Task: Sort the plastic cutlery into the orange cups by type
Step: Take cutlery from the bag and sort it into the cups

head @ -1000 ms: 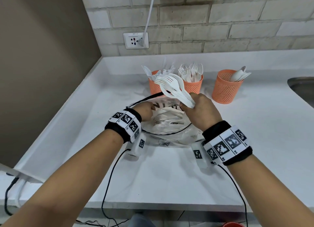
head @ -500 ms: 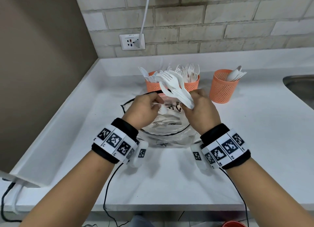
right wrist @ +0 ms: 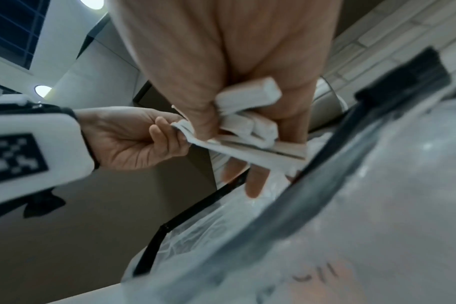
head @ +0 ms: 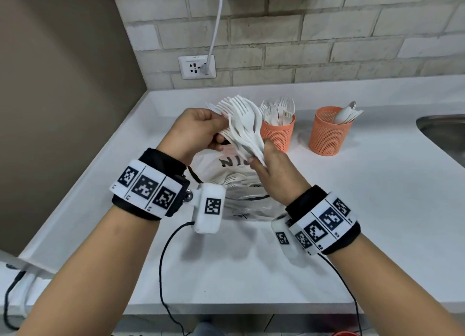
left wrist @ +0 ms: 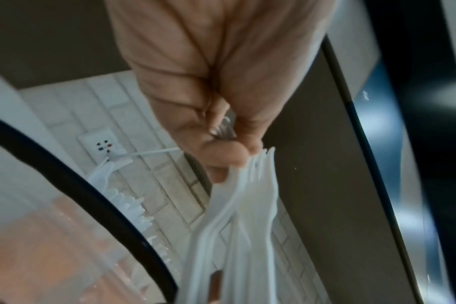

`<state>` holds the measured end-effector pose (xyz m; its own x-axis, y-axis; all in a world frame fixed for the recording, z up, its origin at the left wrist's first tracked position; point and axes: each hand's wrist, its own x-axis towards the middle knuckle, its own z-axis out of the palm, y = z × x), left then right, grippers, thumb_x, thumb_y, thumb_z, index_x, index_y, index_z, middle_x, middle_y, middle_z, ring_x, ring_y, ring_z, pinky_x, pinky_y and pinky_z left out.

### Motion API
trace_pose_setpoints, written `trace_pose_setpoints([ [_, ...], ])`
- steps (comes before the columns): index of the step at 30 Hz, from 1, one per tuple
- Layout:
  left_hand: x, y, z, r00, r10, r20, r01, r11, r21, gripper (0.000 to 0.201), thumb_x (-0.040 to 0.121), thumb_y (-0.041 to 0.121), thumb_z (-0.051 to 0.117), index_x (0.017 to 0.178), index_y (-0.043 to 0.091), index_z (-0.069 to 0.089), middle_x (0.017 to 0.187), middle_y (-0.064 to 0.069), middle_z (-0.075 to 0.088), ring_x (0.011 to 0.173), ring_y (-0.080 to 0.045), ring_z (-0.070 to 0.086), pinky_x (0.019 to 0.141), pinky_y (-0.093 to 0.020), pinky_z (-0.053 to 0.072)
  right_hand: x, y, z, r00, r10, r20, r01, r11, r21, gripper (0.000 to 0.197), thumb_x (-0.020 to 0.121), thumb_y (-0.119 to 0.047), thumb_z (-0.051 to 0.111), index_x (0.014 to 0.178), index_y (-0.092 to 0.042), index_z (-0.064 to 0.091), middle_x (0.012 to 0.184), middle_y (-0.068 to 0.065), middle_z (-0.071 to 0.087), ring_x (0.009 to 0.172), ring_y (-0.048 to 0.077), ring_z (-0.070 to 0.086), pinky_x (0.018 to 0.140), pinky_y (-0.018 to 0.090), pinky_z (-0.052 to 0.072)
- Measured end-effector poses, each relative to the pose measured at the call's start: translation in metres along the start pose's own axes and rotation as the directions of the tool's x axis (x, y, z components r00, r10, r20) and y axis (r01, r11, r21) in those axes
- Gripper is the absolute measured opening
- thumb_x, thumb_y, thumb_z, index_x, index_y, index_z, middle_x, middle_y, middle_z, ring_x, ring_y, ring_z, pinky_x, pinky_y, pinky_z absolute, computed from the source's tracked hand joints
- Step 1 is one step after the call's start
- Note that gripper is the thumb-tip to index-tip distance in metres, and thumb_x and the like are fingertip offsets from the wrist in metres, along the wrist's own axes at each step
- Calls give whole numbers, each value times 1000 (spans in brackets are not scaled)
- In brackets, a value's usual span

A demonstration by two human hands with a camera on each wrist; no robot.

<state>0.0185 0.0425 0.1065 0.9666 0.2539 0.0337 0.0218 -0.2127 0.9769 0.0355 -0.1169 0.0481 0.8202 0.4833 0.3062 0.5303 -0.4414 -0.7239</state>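
A bunch of white forks (head: 242,127) is gripped at the handles by the right hand (head: 275,173) and pinched by the left hand (head: 195,132), above the bag (head: 236,184); dropping into the fork cup (head: 276,134) seems due next.

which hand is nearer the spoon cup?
Right. The right hand holds the forks left of the spoon cup; the left hand is farther left.

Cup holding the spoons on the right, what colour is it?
Orange mesh cup; the head view shows it best.
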Motion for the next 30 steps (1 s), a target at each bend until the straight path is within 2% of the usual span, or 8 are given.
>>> trace_pose_setpoints([
  [3, 0, 2, 4, 998, -64, 6, 64, 984, -167, 28, 97, 19, 50, 73, 8, 59, 47, 2, 51, 36, -2, 48, 47, -16, 53, 2, 0, 2, 999, 38, 6, -38, 997, 64, 27, 96, -16, 46, 117, 1, 43, 105, 12, 57, 92, 21, 51, 74, 21, 34],
  [5, -1, 1, 7, 996, -81, 39, 89, 956, -281, 29, 99, 28, 41, 85, 8, 58, 61, -1, 54, 47, -4, 53, 55, -18, 55, 3, 2, 3, 998, 64, 22, -66, 988, 140, 25, 96, -15, 45, 118, -1, 42, 106, 11, 57, 88, 19, 52, 77, 26, 39],
  [8, -2, -9, 13, 990, -34, 138, 73, 954, -292, 15, 98, 19, 44, 101, 8, 53, 79, -2, 57, 64, -7, 59, 62, -16, 55, 2, 3, 1, 985, 147, 87, -168, 922, 350, 12, 97, -14, 42, 109, -17, 41, 84, -4, 51, 63, 4, 41, 58, 19, 35],
  [12, -3, -21, 16, 999, 22, 46, -10, 971, -240, 6, 91, 5, 55, 86, 8, 55, 58, 1, 59, 45, 0, 57, 51, -12, 52, -2, 1, -5, 961, 202, 189, -269, 837, 477, 21, 98, -14, 39, 119, -16, 44, 69, -2, 51, 50, 14, 38, 45, 24, 32],
  [17, 1, -25, 17, 994, 70, -83, -81, 986, -143, 14, 89, 6, 59, 79, 13, 54, 65, -2, 51, 37, 2, 49, 49, -13, 50, 0, 4, -9, 971, 181, 153, -233, 853, 467, 23, 99, -14, 40, 121, -13, 45, 75, -1, 60, 48, 15, 47, 40, 23, 37],
  [22, 6, -23, 18, 991, 93, -101, -106, 985, -134, 16, 93, 5, 53, 79, 12, 54, 67, -6, 51, 37, 1, 51, 57, -16, 53, 2, 7, -9, 978, 155, 138, -202, 866, 458, 18, 97, -17, 44, 113, -9, 46, 73, -3, 54, 50, 14, 40, 43, 23, 32],
  [27, 4, -19, 20, 992, 116, -50, -123, 977, -173, 16, 99, 4, 41, 108, 6, 54, 72, -6, 58, 48, 2, 62, 56, -10, 54, 8, 17, -12, 989, 117, 94, -139, 951, 276, 14, 95, -17, 48, 108, -11, 45, 77, -1, 52, 59, 10, 45, 49, 19, 37],
  [30, 8, -30, 19, 999, 22, -42, -26, 994, -106, 13, 96, 4, 47, 92, 9, 57, 79, -2, 59, 58, -7, 62, 57, -20, 55, 11, 25, -12, 996, 91, 19, -92, 982, 167, 22, 95, -19, 47, 116, -10, 45, 82, -4, 52, 67, 8, 47, 53, 11, 38],
])
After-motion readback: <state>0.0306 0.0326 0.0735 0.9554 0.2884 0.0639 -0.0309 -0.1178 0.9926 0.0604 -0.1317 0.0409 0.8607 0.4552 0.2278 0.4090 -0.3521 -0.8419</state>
